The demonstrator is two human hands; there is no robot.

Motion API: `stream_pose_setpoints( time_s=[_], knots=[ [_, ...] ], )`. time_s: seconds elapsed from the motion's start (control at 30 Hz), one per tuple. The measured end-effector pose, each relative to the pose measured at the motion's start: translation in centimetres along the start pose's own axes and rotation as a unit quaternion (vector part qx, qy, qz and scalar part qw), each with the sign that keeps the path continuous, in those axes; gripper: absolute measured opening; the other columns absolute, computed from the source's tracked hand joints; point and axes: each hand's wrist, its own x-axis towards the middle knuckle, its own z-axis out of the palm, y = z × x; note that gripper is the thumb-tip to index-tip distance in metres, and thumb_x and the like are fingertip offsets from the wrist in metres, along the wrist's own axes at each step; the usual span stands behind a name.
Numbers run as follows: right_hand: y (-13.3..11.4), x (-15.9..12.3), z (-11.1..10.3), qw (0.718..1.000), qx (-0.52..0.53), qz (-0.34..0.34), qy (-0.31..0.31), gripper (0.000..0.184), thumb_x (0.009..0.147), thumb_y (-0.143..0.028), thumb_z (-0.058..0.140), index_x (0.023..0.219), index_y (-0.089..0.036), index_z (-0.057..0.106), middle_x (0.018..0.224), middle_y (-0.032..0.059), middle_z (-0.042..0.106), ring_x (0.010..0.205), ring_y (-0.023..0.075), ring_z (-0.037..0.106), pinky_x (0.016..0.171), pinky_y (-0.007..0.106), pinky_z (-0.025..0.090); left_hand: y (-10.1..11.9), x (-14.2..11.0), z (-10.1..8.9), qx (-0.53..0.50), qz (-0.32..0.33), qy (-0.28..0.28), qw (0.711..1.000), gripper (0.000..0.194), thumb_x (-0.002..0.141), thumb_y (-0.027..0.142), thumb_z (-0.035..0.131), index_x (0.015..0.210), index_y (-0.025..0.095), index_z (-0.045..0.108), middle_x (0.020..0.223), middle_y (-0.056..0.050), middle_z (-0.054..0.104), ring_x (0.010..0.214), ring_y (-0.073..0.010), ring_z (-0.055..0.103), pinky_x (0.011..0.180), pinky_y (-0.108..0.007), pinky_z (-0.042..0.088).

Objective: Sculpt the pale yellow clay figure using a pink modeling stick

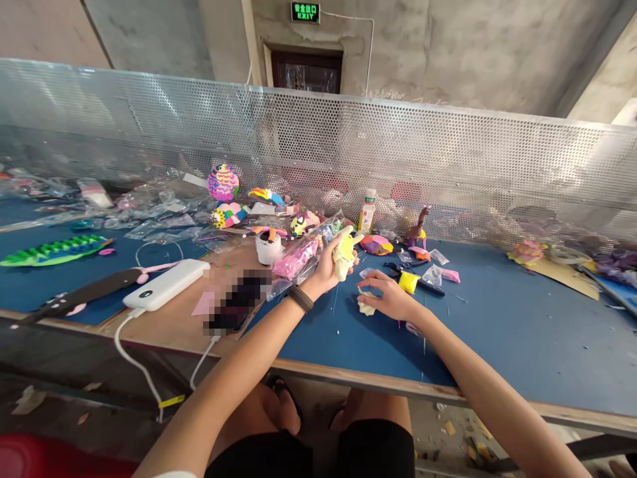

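My left hand (328,265), with a dark band at its wrist, is wrapped round a pale yellow clay figure (344,255) held above the blue tabletop. Thin pointed pieces stick up from the figure's top. Lower and to the right, my right hand (391,297) has its fingers curled at a lump of pale yellow clay (367,307) by the table surface, thumb and fingertips against it. Just beyond that hand lies a bright yellow packet (409,282), close to dark-handled tools (430,287).
A white power bank (166,285) with cables and a blurred-out phone (241,302) lie left. Colourful clay animals, a white tub (269,249), a pink clay bag (298,259) and a bottle (367,211) stand toward the perforated metal screen (423,159). The table's front edge (348,375) is near my knees.
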Motion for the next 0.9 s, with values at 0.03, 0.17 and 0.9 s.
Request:
stream_pose_setpoints(
  time_s=[0.03, 0.17, 0.9],
  knots=[
    [0.0, 0.0, -0.2, 1.0, -0.008, -0.004, 0.012, 0.036, 0.097, -0.051, 0.073, 0.121, -0.024, 0.078, 0.12, 0.0133, 0.066, 0.108, 0.0259, 0.07, 0.098, 0.042, 0.059, 0.0, 0.0, 0.0, -0.003, 0.001, -0.002, 1.0, 0.06, 0.09, 0.062, 0.072, 0.128, 0.017, 0.061, 0.072, 0.0, 0.067, 0.056, -0.014, 0.067, 0.039, -0.02, 0.045],
    [-0.6, 0.0, -0.6, 0.997, -0.014, -0.039, 0.071, 0.033, 0.098, -0.05, 0.074, 0.117, -0.024, 0.081, 0.108, 0.0107, 0.069, 0.099, 0.0239, 0.07, 0.092, 0.039, 0.059, -0.4, 0.0, 0.1, -0.024, 0.006, 0.027, 0.999, 0.057, 0.091, 0.058, 0.073, 0.128, 0.016, 0.062, 0.071, 0.0, 0.068, 0.057, -0.0146, 0.068, 0.046, -0.023, 0.052],
    [-2.3, 0.6, 1.2, 0.976, -0.021, -0.05, 0.211, 0.034, 0.105, -0.049, 0.063, 0.121, -0.026, 0.083, 0.094, 0.0095, 0.075, 0.07, 0.0186, 0.065, 0.072, 0.033, 0.058, -2.9, -0.5, 1.3, -0.077, -0.02, 0.046, 0.996, 0.072, 0.093, 0.084, 0.054, 0.136, 0.027, 0.065, 0.099, -0.006, 0.078, 0.077, -0.0183, 0.073, 0.073, -0.034, 0.066]
  ],
)
